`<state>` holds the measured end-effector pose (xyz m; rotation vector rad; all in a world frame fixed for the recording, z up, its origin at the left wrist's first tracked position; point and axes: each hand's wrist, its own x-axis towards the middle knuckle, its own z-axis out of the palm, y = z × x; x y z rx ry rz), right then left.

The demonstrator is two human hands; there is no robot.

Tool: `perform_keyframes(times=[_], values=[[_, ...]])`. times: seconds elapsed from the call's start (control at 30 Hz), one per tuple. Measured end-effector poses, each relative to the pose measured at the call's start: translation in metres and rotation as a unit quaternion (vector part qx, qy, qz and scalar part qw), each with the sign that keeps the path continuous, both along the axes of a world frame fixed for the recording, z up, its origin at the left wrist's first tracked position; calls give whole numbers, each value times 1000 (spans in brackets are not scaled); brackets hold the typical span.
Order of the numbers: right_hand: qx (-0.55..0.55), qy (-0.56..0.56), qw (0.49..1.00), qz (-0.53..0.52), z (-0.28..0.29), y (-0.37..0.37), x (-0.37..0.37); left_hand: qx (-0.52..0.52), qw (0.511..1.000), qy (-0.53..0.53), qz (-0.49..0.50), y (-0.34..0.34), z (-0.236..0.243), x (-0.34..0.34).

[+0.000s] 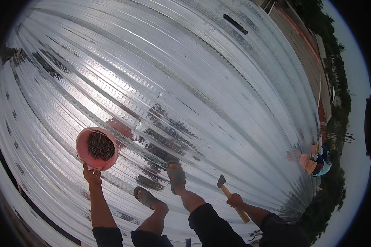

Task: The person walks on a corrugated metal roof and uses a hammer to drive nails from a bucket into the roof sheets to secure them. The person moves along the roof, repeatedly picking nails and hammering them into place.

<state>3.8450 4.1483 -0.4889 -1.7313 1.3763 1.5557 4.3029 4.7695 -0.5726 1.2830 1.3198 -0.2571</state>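
My left hand (pixel 92 175) is closed on the near rim of a round pink bucket (pixel 83 150), its thumb up against the side. Inside lies a heap of thin dark nails (pixel 101 147). To the right, my right hand (pixel 235 200) wraps round the wooden handle of a hammer (pixel 225 191). Its dark metal head points up and away from me, clear of the sheeting. Both arms reach in from the lower edge, with my sandalled feet between them.
Shiny ribbed metal sheets (pixel 185 82) spread underfoot. A dark bar (pixel 235 24) lies at the far end. Pink, orange and blue shapes (pixel 315 160), too small to tell, stand at the right edge. Beyond are a brownish roof (pixel 307 49) and trees (pixel 338 78).
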Motion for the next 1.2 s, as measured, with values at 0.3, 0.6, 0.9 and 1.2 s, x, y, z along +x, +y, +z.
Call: perform_keyframes(times=[0.3, 0.6, 0.9, 1.2], values=[[-18, -8, 989, -149, 76, -36, 53, -17, 1000, 24, 0, 20, -7, 12], [47, -15, 965, -259, 112, -17, 212, 96, 989, 100, -58, -22, 17, 38], [90, 66, 987, -111, 149, -71, 317, 106, 983, 120, -85, -28, 20, 47], [-68, -28, 964, -257, 175, -152, 369, 47, 881, 123, -454, -82, 92, 122]])
